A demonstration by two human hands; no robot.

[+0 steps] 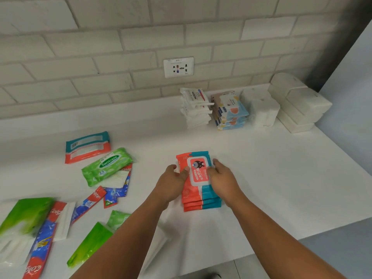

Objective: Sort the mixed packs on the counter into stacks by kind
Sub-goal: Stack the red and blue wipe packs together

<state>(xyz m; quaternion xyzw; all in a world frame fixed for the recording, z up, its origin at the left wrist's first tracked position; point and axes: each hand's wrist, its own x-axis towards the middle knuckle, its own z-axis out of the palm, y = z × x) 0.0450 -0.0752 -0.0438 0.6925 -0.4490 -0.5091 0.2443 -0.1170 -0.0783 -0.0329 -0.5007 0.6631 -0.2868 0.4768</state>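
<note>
A stack of coral-and-teal wipes packs (198, 190) lies in the middle of the white counter (271, 178). My left hand (173, 184) holds its left side with the thumb on the top pack's lid. My right hand (222, 178) holds the right side, fingers curled over the edge. One more coral-and-teal pack (87, 147) lies face down at the left. A green Sanicare pack (106, 166) sits just below it. Colgate sachets (115, 192), other green packs (26, 216) and white tissue packs (64, 220) are scattered at the lower left.
Against the brick wall stand sorted stacks: white packs (195, 107), pale blue-and-peach wipes (230, 111), white tissue packs (260, 109) and white boxes (298, 105). A wall socket (178, 67) is above them. The counter's front edge runs diagonally at the lower right.
</note>
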